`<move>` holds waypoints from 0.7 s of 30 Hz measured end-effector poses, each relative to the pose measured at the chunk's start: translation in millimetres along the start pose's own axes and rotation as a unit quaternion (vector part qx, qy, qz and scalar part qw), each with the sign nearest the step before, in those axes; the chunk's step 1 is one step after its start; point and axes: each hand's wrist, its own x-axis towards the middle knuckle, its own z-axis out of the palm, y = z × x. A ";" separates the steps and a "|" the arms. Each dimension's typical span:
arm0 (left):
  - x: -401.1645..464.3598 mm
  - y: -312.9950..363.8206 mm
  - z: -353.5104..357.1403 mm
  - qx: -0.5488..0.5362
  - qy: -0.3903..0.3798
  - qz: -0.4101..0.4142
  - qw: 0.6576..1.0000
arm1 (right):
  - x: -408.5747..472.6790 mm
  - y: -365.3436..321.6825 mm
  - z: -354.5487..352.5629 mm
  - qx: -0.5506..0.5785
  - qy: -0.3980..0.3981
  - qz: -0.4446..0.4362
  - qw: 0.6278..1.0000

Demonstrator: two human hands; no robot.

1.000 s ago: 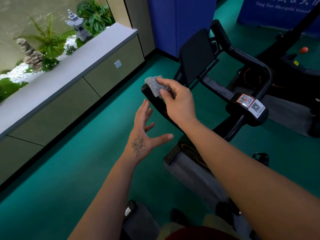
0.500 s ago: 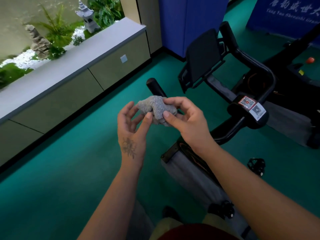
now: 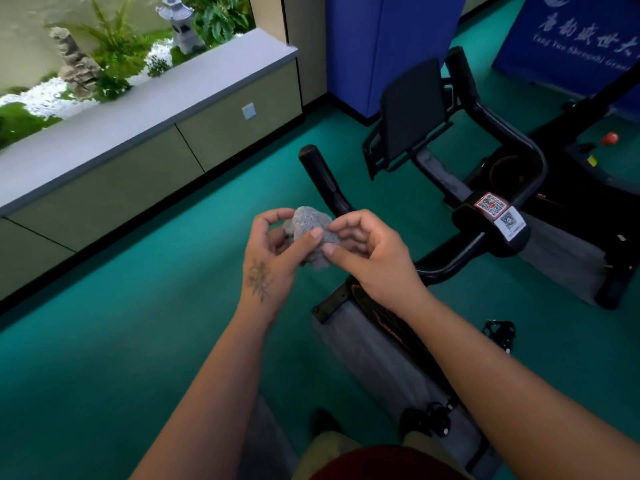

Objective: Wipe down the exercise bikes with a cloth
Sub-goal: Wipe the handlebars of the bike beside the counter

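One crumpled grey textured cloth (image 3: pixel 309 227) sits bunched between both hands, above the black exercise bike's left handlebar (image 3: pixel 322 180). The left hand (image 3: pixel 273 258) curls around it, thumb pressing; the right hand (image 3: pixel 370 258) pinches its other side with bent fingers.

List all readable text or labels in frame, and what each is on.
Blue banner, Latin line, cut off at the frame edge: "Tang Yuo Shengshi Gra".
Blue banner, large white Chinese characters: too blurred to read.
QR stickers on the exercise bike's handlebar clamp: small print unreadable.
Nothing else carries text.
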 end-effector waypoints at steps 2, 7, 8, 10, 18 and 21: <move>15.3 -2.3 -2.4 0.000 0.028 -0.010 1.000 | 0.3 -4.8 -11.3 -0.045 0.010 -0.010 0.999; 63.4 -1.1 -10.4 0.026 0.096 0.013 0.995 | 1.9 -14.9 -74.9 -0.175 0.069 -0.041 0.981; 71.5 -0.2 -10.0 0.035 0.090 0.022 0.995 | 2.0 -15.9 -96.0 -0.222 0.080 -0.055 0.970; 85.6 -0.5 -7.4 0.052 0.077 0.039 0.995 | 1.6 -16.2 -141.1 -0.328 0.117 -0.072 0.934; 86.7 -13.6 13.7 0.040 0.070 0.044 0.996 | 19.1 35.6 -233.4 -0.536 0.036 -0.089 0.839; 73.3 -19.8 18.5 0.044 0.063 0.027 0.997 | 32.1 51.8 -228.6 -0.525 0.043 -0.108 0.843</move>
